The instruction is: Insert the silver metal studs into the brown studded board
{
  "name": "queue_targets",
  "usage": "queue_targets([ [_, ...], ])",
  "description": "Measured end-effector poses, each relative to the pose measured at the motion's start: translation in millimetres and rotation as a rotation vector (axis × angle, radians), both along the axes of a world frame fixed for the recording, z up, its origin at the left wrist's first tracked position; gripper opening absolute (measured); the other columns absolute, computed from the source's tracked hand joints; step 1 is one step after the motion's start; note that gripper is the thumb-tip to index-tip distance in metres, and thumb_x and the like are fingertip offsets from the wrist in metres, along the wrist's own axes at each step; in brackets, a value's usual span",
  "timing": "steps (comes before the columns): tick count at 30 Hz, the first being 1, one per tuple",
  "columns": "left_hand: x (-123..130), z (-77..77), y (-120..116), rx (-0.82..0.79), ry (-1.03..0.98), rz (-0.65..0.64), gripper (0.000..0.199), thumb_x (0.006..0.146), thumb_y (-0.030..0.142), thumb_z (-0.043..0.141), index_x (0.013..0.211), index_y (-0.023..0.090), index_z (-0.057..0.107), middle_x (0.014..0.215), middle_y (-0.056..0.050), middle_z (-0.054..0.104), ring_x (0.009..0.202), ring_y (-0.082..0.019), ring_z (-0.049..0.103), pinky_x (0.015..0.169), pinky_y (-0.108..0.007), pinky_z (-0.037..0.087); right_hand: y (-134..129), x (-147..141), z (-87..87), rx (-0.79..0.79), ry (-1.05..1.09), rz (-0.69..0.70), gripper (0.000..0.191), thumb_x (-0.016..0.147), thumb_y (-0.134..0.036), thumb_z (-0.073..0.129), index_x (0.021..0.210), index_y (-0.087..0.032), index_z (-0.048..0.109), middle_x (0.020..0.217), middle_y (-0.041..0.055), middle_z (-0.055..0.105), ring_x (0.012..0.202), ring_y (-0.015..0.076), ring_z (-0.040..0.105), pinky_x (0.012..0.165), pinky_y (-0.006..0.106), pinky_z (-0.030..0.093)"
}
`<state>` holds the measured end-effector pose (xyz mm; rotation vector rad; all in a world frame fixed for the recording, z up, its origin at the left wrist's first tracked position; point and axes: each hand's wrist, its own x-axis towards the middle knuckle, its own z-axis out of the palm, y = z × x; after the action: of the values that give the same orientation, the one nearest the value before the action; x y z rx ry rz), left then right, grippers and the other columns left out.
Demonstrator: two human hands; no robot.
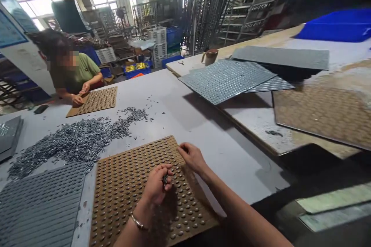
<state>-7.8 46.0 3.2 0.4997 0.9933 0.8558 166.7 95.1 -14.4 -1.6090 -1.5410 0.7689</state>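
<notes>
A brown slotted board [124, 189] with rows of small shiny dark pieces lies on the white table in front of me. Over its middle, my left hand [159, 183] is curled around several of the small dark pieces; a bracelet circles that wrist. At the board's upper right corner, where a few rows show no pieces, my right hand [193, 156] has thumb and fingers pinched at the edge; whatever is between them is too small to make out. A large pile of the small dark pieces [84, 137] spreads beyond the board.
A grey ridged board [43, 204] lies at the near left. Across the white table [162, 104], a person [78, 69] handles another brown board [101, 100]. Grey sheets [228, 77], a mug [210, 57] and a blue tray [333, 27] are on the right-hand table.
</notes>
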Motion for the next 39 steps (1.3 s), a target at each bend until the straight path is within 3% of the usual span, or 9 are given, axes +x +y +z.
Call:
queue_targets([
  [6, -1, -6.8, 23, 0.011, -0.01, 0.085, 0.032, 0.063, 0.024, 0.076, 0.087, 0.013, 0.059, 0.069, -0.001, 0.057, 0.049, -0.006, 0.044, 0.037, -0.015, 0.025, 69, -7, -20.7, -0.119, -0.183, -0.086, 0.023, 0.086, -0.028, 0.049, 0.081, -0.018, 0.07, 0.086, 0.0056, 0.071, 0.081, 0.0175, 0.062, 0.071, 0.025, 0.042],
  [14, -8, -15.3, 40, -0.006, -0.062, 0.146, 0.031, 0.064, 0.017, 0.079, 0.091, 0.008, 0.066, 0.069, -0.001, 0.056, 0.057, -0.007, 0.049, 0.042, -0.014, 0.035, 80, -21, -25.8, -0.213, -0.249, -0.095, 0.024, 0.086, -0.028, 0.05, 0.08, -0.018, 0.071, 0.086, 0.0077, 0.072, 0.08, 0.019, 0.063, 0.067, 0.026, 0.04],
  [19, -6, -20.5, 52, -0.05, -0.092, 0.213, 0.025, 0.065, 0.013, 0.077, 0.083, 0.012, 0.06, 0.072, -0.002, 0.059, 0.049, -0.004, 0.043, 0.034, -0.012, 0.025, 84, -19, -29.0, -0.231, -0.268, -0.1, 0.018, 0.085, -0.027, 0.051, 0.084, -0.018, 0.067, 0.087, 0.0071, 0.07, 0.08, 0.0182, 0.061, 0.065, 0.025, 0.038],
  [22, -3, -20.2, 58, -0.081, -0.096, 0.238, 0.025, 0.066, 0.013, 0.078, 0.081, 0.012, 0.057, 0.074, -0.002, 0.059, 0.048, -0.003, 0.041, 0.032, -0.011, 0.024, 82, -18, -29.1, -0.2, -0.225, -0.136, 0.024, 0.085, -0.025, 0.052, 0.105, -0.016, 0.06, 0.091, 0.0072, 0.068, 0.082, 0.0184, 0.06, 0.068, 0.026, 0.039],
  [24, -1, -19.1, 60, -0.091, -0.104, 0.235, 0.025, 0.068, 0.014, 0.078, 0.079, 0.011, 0.056, 0.073, -0.002, 0.058, 0.047, -0.003, 0.041, 0.032, -0.011, 0.024, 73, -19, -25.8, -0.124, -0.113, -0.138, 0.026, 0.085, -0.026, 0.052, 0.107, -0.015, 0.057, 0.09, 0.0061, 0.068, 0.082, 0.0177, 0.059, 0.071, 0.026, 0.041],
  [27, 3, -17.6, 61, -0.113, -0.117, 0.227, 0.023, 0.071, 0.017, 0.077, 0.079, 0.011, 0.056, 0.071, -0.001, 0.056, 0.046, -0.002, 0.04, 0.031, -0.01, 0.024, 48, -21, -16.5, -0.011, 0.135, 0.049, 0.02, 0.087, -0.031, 0.05, 0.089, -0.017, 0.063, 0.084, 0.0035, 0.068, 0.078, 0.016, 0.06, 0.072, 0.026, 0.044],
  [30, 9, -18.1, 58, -0.106, -0.136, 0.19, 0.025, 0.071, 0.02, 0.077, 0.083, 0.01, 0.058, 0.07, 0.001, 0.054, 0.045, -0.002, 0.04, 0.031, -0.01, 0.023, 20, -26, -7.4, -0.025, 0.399, 0.244, 0.021, 0.086, -0.035, 0.053, 0.086, -0.017, 0.065, 0.077, 0.0017, 0.068, 0.074, 0.0155, 0.061, 0.071, 0.027, 0.047],
  [34, 17, -19.7, 55, -0.074, -0.175, 0.124, 0.032, 0.067, 0.023, 0.081, 0.083, 0.009, 0.058, 0.067, 0.003, 0.05, 0.045, -0.001, 0.039, 0.031, -0.009, 0.021, 0, -30, -2.4, -0.036, 0.611, 0.165, 0.018, 0.081, -0.035, 0.061, 0.085, -0.018, 0.063, 0.075, 0.0005, 0.066, 0.072, 0.015, 0.061, 0.069, 0.027, 0.049],
  [39, 18, -13.3, 54, -0.138, -0.165, 0.065, 0.022, 0.076, 0.024, 0.071, 0.089, 0.009, 0.059, 0.069, 0.0, 0.053, 0.045, -0.003, 0.042, 0.033, -0.011, 0.024, 19, -16, -12.4, -0.104, 0.652, 0.127, 0.02, 0.082, -0.037, 0.056, 0.085, -0.018, 0.058, 0.076, 0.0013, 0.066, 0.065, 0.0141, 0.06, 0.06, 0.026, 0.049],
])
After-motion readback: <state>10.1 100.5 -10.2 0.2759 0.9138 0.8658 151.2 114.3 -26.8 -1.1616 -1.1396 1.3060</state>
